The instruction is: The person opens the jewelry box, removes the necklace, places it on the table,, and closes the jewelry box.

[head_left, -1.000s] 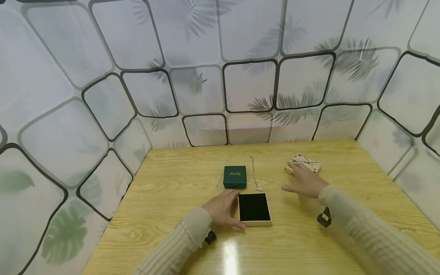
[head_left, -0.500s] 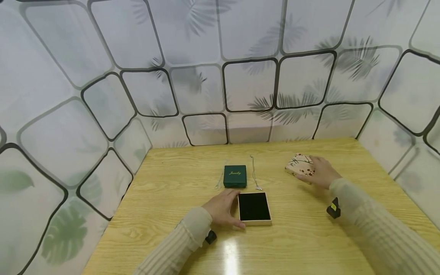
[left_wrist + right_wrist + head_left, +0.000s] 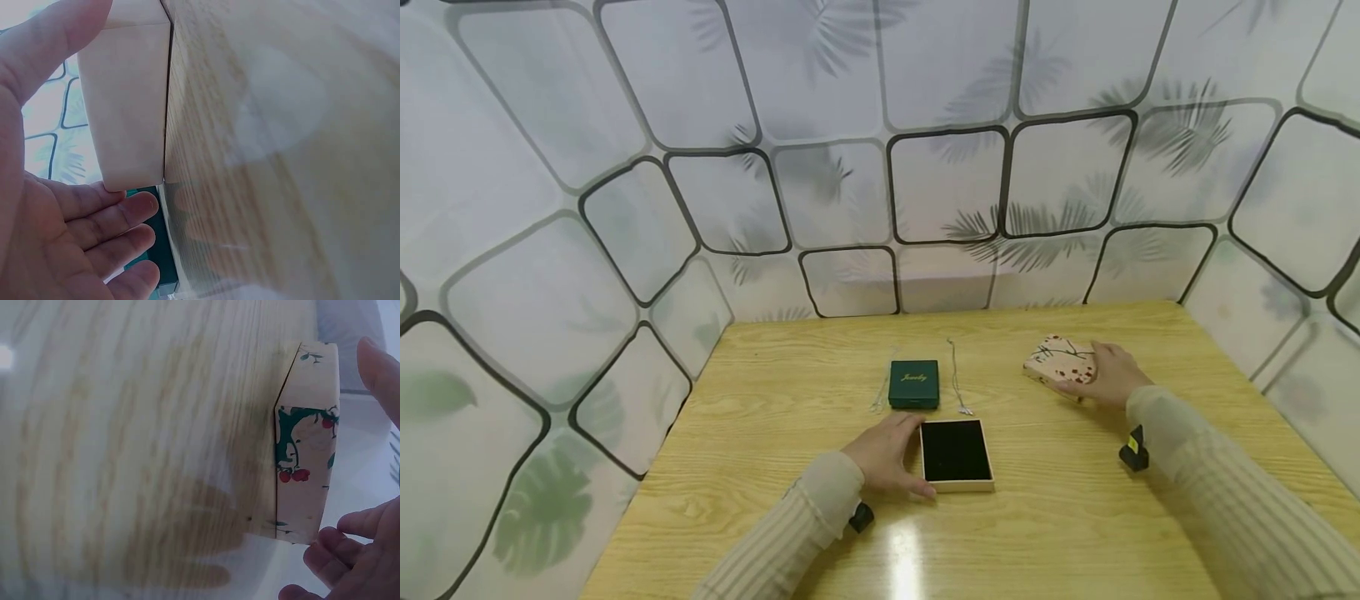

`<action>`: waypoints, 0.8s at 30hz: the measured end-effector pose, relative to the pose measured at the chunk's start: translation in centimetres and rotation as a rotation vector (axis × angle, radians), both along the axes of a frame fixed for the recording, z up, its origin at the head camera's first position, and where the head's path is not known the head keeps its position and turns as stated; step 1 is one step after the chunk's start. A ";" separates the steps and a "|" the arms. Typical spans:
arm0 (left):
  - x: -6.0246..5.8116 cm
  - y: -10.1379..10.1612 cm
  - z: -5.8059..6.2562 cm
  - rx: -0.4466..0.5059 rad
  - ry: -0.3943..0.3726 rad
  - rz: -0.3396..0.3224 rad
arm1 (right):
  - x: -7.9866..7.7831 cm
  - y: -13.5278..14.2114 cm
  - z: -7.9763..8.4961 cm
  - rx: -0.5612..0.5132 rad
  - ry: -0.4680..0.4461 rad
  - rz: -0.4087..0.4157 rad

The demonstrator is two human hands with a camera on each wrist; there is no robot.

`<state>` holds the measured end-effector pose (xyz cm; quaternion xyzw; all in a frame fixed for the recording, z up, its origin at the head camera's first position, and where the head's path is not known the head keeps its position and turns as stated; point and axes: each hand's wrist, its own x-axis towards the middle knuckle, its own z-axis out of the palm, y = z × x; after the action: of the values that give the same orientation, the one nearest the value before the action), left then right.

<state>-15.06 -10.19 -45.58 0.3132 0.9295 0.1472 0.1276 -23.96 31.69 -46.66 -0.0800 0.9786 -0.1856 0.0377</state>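
My left hand [image 3: 887,458] holds the left side of an open pale-pink jewelry box [image 3: 957,485] with a black lining, thumb at the near corner and index finger at the far one. The box's plain side wall [image 3: 128,106] fills the middle of the left wrist view. My right hand [image 3: 1112,379] is around the right end of a flat cream piece with red floral print, apparently a box lid [image 3: 1056,360], lying on the table. In the right wrist view, fingertips [image 3: 328,540] meet the lid's corner [image 3: 306,475], while the thumb appears off its surface.
A green jewelry box [image 3: 913,383] stands behind the open box. Thin silver necklaces lie on either side of it, one left [image 3: 880,396] and one right [image 3: 957,379]. Patterned cloth walls [image 3: 947,192] border the wooden table [image 3: 797,383] at the back and sides.
My right hand has moved right, from over the floral lid's left part to its right end. The lid shows little movement. My left hand and the open box have stayed in place.
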 end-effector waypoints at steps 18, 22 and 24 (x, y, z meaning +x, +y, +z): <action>-0.2 0.1 0.1 -0.001 0.012 -0.008 | 0.1 0.3 -0.5 -0.026 -0.064 -0.028; -0.1 0.1 0.1 0.000 0.019 -0.008 | 0.2 0.2 -0.3 -0.036 -0.074 -0.032; -0.1 0.1 0.0 0.001 0.018 -0.010 | 0.2 0.2 -0.3 -0.037 -0.078 -0.032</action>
<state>-15.13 -10.11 -45.55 0.3192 0.9289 0.1442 0.1200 -23.72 31.86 -46.96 -0.0576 0.9740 -0.2074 0.0712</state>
